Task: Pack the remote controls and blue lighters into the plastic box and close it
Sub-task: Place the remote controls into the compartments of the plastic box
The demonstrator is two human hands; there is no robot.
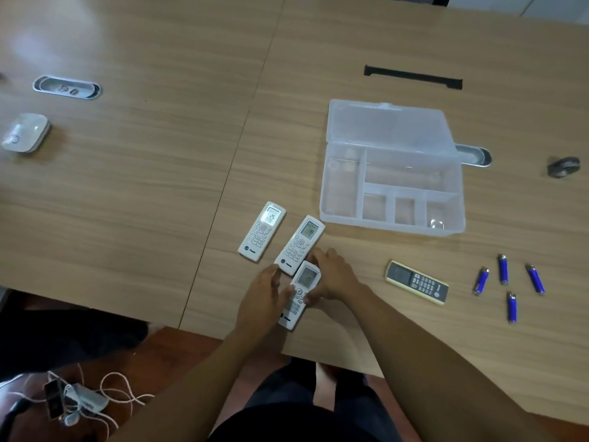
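Note:
A clear plastic box with several compartments stands open, its lid folded back. Two white remotes lie side by side left of the box. A third white remote is held near the table's front edge between my left hand and my right hand. A darker remote with a yellowish rim lies to the right. Several blue lighters are scattered further right.
Behind the box lie a black strip and a cable grommet. A second grommet and a small white device sit far left, and a dark round object far right. Cables lie below the table edge.

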